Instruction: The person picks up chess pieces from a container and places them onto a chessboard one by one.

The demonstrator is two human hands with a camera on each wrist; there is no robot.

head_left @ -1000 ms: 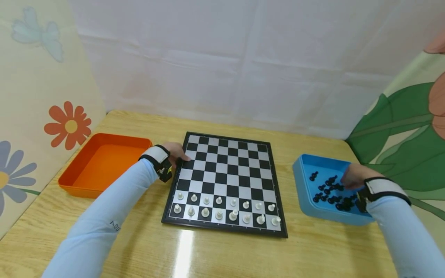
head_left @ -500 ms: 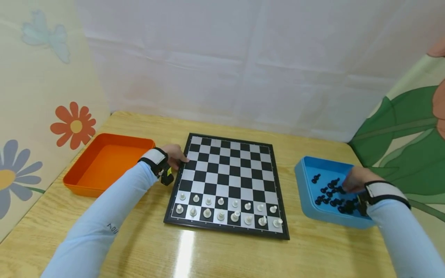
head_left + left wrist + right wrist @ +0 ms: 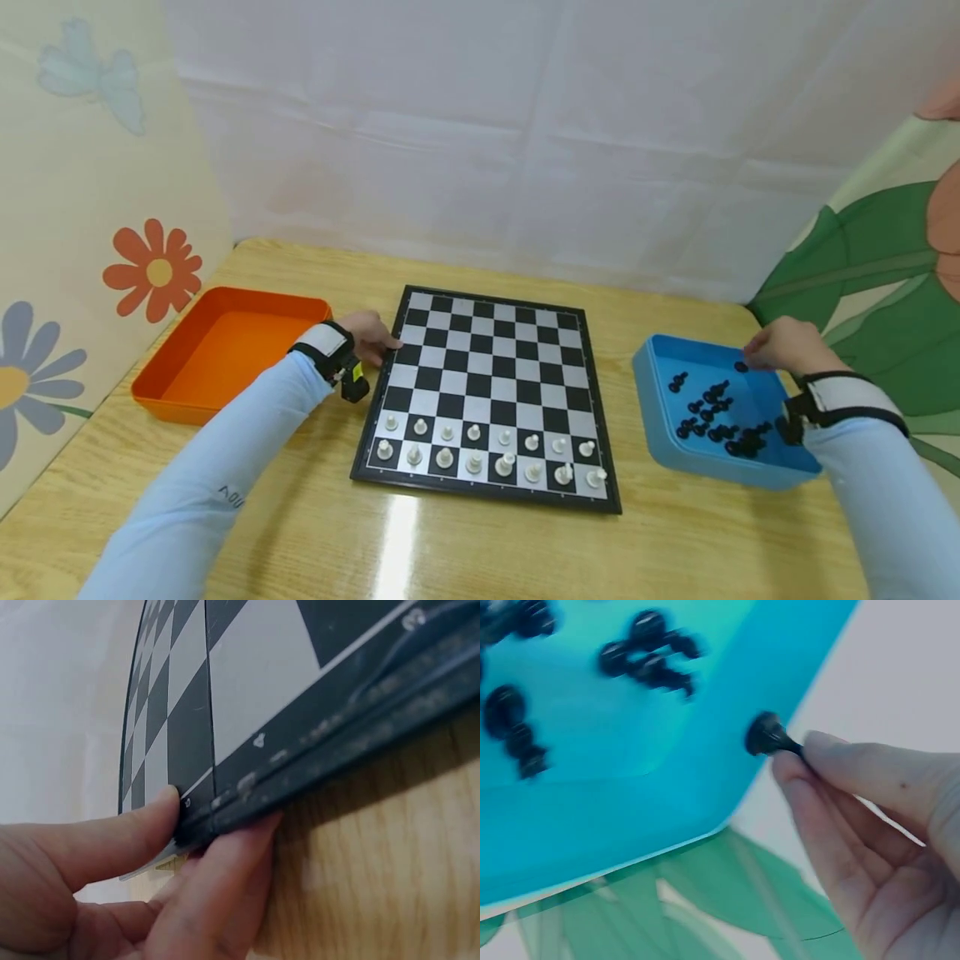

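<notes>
Black piece (image 3: 765, 736) (seemingly a pawn) pinched above blue tray (image 3: 651, 417).

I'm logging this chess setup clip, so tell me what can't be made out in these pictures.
- Which black piece the right hand pinches: blurred in the right wrist view, tiny in the head view.
- Kinds of the black pieces in the blue tray: too small, heaped together.
- Left hand's fingers under the chessboard edge: the board hides their tips in the left wrist view.
- Most of the board: cut off there.
</notes>
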